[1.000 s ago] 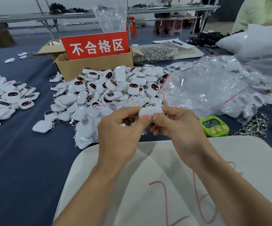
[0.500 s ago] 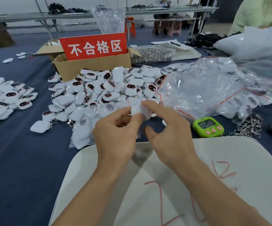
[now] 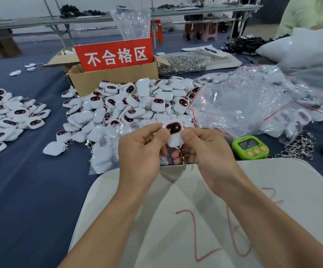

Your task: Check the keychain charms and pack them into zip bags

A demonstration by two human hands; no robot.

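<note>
Left hand (image 3: 139,149) and right hand (image 3: 209,151) sit over the white board (image 3: 195,219)'s far edge, thumbs and fingers pinching one keychain charm (image 3: 173,135), clasp (image 3: 183,155) dangling. Blue tablecloth (image 3: 31,190) runs along the board's left edge. Green timer (image 3: 250,147) just right, then charm pile (image 3: 129,107), zip bags (image 3: 244,105), cardboard box (image 3: 108,80) behind.

Held item: one white keychain charm (image 3: 173,132), dark red-rimmed face toward the camera, pinched between the left hand (image 3: 139,151) and right hand (image 3: 209,151), metal clasp (image 3: 183,157) hanging below. Behind it: a heap of charms (image 3: 129,105) on blue cloth (image 3: 21,180); a second heap (image 3: 7,117) at far left. Cardboard box (image 3: 106,80) with red sign (image 3: 114,55) behind the heap. Clear zip bags (image 3: 244,105), right. Green timer (image 3: 250,147) near the right hand. White pad (image 3: 195,209) with red numerals under the forearms.
</note>
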